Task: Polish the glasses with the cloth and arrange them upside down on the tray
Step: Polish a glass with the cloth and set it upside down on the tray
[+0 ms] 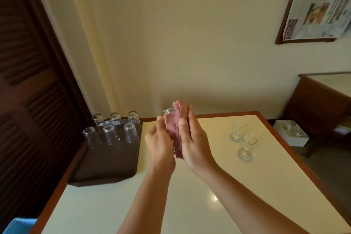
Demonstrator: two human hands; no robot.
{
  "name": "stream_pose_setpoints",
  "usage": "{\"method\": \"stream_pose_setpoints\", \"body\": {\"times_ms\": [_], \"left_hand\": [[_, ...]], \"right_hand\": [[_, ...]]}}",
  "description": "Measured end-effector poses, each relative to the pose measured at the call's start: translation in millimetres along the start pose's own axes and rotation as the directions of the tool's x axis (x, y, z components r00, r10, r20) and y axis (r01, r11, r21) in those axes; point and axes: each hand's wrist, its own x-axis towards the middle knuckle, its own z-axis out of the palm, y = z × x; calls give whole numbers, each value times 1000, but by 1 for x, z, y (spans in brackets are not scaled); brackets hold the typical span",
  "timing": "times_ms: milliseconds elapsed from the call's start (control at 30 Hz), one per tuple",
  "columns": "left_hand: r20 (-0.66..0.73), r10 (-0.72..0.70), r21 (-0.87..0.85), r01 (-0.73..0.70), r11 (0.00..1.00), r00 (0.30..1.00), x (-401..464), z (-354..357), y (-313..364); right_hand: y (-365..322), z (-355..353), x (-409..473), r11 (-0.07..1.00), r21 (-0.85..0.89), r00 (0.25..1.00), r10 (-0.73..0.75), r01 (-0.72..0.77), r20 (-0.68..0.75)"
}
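Observation:
My left hand grips a clear glass held above the table; only its rim shows past my fingers. My right hand presses a pink cloth against that glass, so the cloth wraps most of it. A dark brown tray lies at the table's left side, and several glasses stand upside down on its far end in two rows. Two more glasses stand upright on the table to the right, one further back and one nearer.
The cream table has a wooden rim. A dark louvred door stands at the left. A white tissue box and a dark wooden cabinet are off the table's right side. A framed newspaper hangs on the wall.

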Motion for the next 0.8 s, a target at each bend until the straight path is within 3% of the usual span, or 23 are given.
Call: {"method": "stream_pose_setpoints", "body": {"times_ms": [100,133,233,300,367,467,533,600,700,800], "left_hand": [[303,-121,-114,162,980,945,-9,3,6],[330,-126,-141,180,973,936,-7,-1,12],[269,-82,-187,136,973,960,-6,-6,19],[187,-94,-150,123,981,978,-17,-5,17],[271,-143,-121,181,976,952,-27,-2,16],[354,-131,-202,213,956,926,-23,-3,18],[305,-111,-251,192,949,946,-12,-4,14],[189,-136,-228,178,957,973,-16,-1,13],[289,-172,-78,202,976,942,-30,11,14],[320,-130,-140,182,973,938,-23,14,21]], "right_hand": [[-21,-4,8,987,-121,995,-103,104,13],[-22,-1,-2,971,-194,990,-132,139,49],[-18,-2,-26,984,-155,985,-62,87,159],[-15,-8,-11,999,-4,994,-32,33,103],[-20,-15,8,997,80,1000,7,-9,23],[-22,-11,-18,995,-63,997,-79,80,19],[-19,-12,-46,988,-98,988,-110,121,110],[-16,-17,-41,994,-55,991,-85,91,103],[-19,-29,5,1000,-29,998,-11,9,-61],[-23,-25,-4,982,-153,993,-112,116,32]]}}
